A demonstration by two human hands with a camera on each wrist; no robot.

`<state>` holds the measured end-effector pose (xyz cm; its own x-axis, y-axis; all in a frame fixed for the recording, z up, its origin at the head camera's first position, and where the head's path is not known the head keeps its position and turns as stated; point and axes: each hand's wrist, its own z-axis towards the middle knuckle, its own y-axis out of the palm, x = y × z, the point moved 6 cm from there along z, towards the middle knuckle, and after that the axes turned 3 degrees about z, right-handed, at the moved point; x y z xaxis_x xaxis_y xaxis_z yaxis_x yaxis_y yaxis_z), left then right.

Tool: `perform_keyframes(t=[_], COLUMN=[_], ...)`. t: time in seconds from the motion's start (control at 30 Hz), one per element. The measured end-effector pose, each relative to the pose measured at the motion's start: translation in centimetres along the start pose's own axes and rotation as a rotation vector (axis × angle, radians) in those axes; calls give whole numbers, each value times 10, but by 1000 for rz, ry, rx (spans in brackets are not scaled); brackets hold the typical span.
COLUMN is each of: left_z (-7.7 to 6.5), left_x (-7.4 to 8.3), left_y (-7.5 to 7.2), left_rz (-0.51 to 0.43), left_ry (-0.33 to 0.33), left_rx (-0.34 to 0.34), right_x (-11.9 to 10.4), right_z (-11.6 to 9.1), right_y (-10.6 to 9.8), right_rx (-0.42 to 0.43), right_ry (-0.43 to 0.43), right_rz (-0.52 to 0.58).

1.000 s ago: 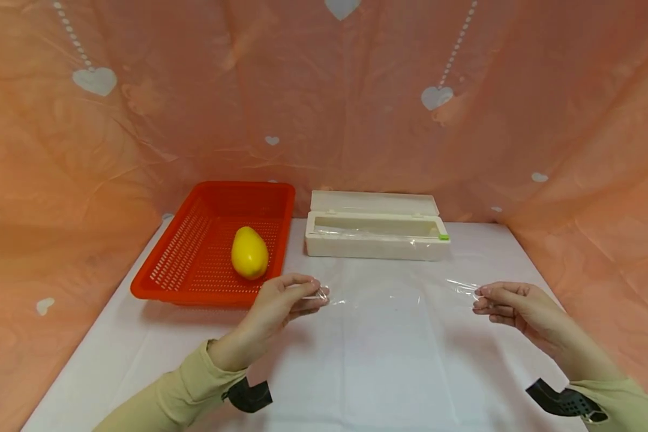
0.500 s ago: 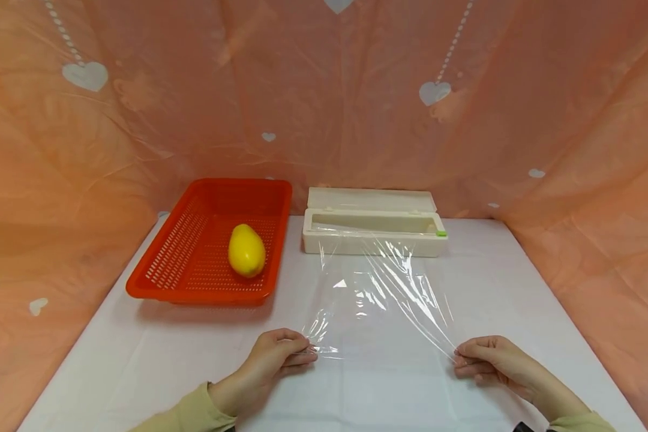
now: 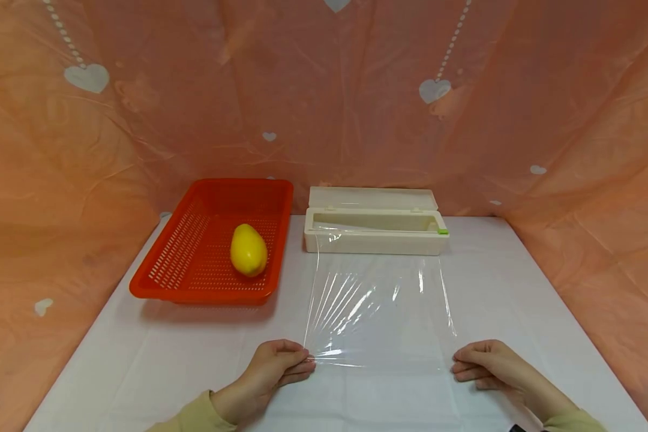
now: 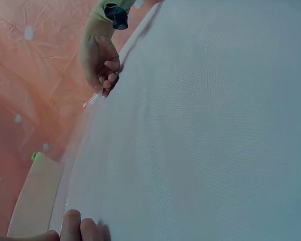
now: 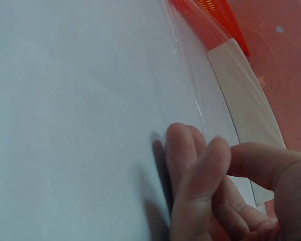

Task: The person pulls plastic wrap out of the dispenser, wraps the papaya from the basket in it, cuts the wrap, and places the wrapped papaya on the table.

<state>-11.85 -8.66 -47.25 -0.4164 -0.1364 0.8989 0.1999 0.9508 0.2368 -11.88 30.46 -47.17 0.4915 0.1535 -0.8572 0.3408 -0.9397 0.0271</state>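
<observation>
A sheet of clear plastic wrap stretches from a white dispenser box toward the near side of the table, with creases fanning out from its near left corner. My left hand pinches that corner between thumb and fingers. At the near right corner, my right hand pinches the film the same way; the right wrist view shows its thumb pressed toward the fingers. The box's lid is raised at the back, and a roll lies partly visible inside. A green slider sits on the box's right end.
Left of the box stands a red perforated basket holding a yellow oval fruit. A white cloth covers the table. Orange curtains with hearts enclose the back and sides.
Both hands have come toward the near edge, drawing the plastic wrap out from the box. In the last half second they lowered slightly, and the film's right-hand creases smoothed out.
</observation>
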Motion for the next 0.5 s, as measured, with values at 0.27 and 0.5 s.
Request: perform_keyframes(t=[0.27, 0.5], left_z=[2, 6], left_x=[-4, -4], left_y=[-4, -5], left_rz=[19, 64], left_ry=[-66, -91], left_rx=[19, 57], right_x=[2, -2], right_z=[3, 6], right_y=[-2, -5], right_rx=[14, 87], right_ry=[-4, 5], right_rz=[19, -76])
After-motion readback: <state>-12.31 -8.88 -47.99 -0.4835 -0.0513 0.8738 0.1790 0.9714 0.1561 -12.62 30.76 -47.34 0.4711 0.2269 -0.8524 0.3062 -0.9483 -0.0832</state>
